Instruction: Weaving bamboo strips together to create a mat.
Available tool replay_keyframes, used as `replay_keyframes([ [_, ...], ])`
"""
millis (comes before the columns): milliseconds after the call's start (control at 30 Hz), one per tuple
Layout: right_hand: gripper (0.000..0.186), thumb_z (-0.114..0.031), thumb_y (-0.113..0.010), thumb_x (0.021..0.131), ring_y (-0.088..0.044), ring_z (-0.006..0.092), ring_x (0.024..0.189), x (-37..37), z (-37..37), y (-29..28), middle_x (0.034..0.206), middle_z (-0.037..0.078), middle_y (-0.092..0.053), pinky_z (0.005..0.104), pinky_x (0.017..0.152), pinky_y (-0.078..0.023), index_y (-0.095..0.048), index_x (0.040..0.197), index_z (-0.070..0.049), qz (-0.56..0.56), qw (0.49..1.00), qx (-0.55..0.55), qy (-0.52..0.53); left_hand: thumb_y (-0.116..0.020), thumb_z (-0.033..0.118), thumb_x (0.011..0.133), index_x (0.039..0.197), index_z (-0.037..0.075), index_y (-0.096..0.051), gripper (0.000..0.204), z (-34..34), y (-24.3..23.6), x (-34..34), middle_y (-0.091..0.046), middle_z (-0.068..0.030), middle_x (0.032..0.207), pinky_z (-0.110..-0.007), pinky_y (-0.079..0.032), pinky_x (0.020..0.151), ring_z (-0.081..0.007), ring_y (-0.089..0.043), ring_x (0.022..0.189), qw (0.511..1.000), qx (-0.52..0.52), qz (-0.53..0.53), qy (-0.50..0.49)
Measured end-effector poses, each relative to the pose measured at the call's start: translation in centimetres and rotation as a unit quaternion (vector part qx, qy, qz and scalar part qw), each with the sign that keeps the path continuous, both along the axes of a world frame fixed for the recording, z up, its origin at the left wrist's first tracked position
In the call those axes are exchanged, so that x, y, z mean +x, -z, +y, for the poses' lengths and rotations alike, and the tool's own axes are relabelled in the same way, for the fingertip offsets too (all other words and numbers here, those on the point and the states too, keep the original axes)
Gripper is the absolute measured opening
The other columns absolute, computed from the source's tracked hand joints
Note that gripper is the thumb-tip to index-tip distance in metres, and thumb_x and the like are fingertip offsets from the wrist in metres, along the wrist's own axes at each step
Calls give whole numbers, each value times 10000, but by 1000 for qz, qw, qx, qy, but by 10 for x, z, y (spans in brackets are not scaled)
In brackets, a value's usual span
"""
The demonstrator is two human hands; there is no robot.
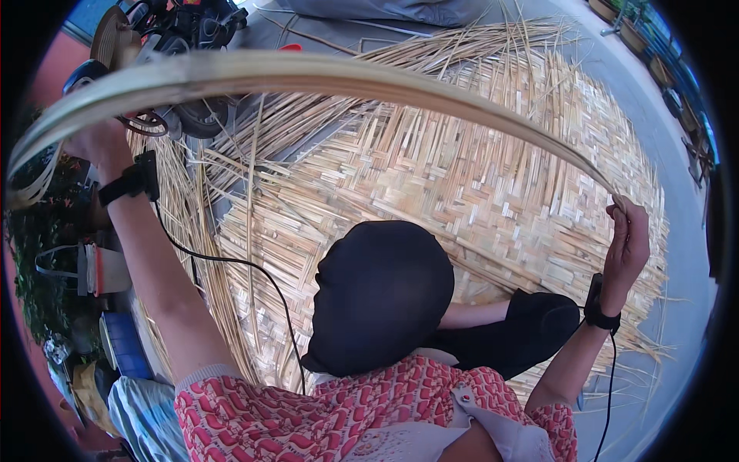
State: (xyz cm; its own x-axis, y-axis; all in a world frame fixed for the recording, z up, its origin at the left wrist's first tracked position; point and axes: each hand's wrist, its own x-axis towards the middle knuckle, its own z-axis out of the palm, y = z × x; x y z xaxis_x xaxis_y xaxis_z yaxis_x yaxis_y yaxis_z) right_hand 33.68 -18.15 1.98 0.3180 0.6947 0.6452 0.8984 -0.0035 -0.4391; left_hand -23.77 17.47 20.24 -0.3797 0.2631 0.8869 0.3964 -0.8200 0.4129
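Observation:
A long, pale split-reed strip arches across the far part of the head view, partly blurred on the left. Closed fingertips of my right hand pinch its narrow right end. At the far left, my left hand grips the wider part, its fingers mostly hidden behind the strip. Beneath lies a large woven reed mat with a herringbone pattern and ragged, loose ends. My bent knee, in dark cloth, rests over the mat. Both wrists wear dark bands with black cables.
Loose reed strips lie piled along the mat's far left edge. To the left stand a pale bucket, a blue container and green plants. Sandals and a grey sack sit at the back; potted plants line the right.

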Motion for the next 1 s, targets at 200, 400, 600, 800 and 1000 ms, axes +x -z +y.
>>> replay_keyframes([
  [200,162,-60,-584,964,-599,303,921,77,-14,9,990,127,-634,350,831,-476,-627,1112,-10,-85,986,-101,103,-689,128,904,1057,98,-728,161,-84,-50,13,-723,-65,1023,-328,-506,879,-224,-673,945,822,205,363,-387],
  [400,132,-114,-565,974,-565,383,879,179,-117,58,946,185,-602,431,766,-446,-598,1026,2,-129,934,-216,255,-669,147,880,1030,225,-703,172,-64,118,31,-695,65,983,-370,-345,981,-139,-626,1003,783,-50,525,-330],
  [600,133,-128,-532,965,-536,422,848,241,-243,119,879,218,-570,488,724,-409,-571,951,-2,-107,876,-371,288,-652,153,911,1049,161,-688,143,-29,191,-14,-675,6,979,-385,-414,967,-211,-621,1015,821,-230,468,-233],
  [800,68,-87,-572,910,-576,398,911,245,-276,177,922,191,-604,485,724,-439,-594,965,-53,-79,828,-476,286,-650,120,946,1096,75,-688,161,-42,135,-19,-680,-76,985,-311,-517,812,-207,-664,931,902,-215,347,-139],
  [1000,606,-72,-807,611,-571,359,1176,258,-272,232,1210,99,-603,508,954,-495,-593,1159,-214,-30,629,-708,319,-579,55,988,1330,-40,-483,367,-113,85,69,-701,-137,986,-282,-588,741,-219,-700,843,990,-21,134,28],
])
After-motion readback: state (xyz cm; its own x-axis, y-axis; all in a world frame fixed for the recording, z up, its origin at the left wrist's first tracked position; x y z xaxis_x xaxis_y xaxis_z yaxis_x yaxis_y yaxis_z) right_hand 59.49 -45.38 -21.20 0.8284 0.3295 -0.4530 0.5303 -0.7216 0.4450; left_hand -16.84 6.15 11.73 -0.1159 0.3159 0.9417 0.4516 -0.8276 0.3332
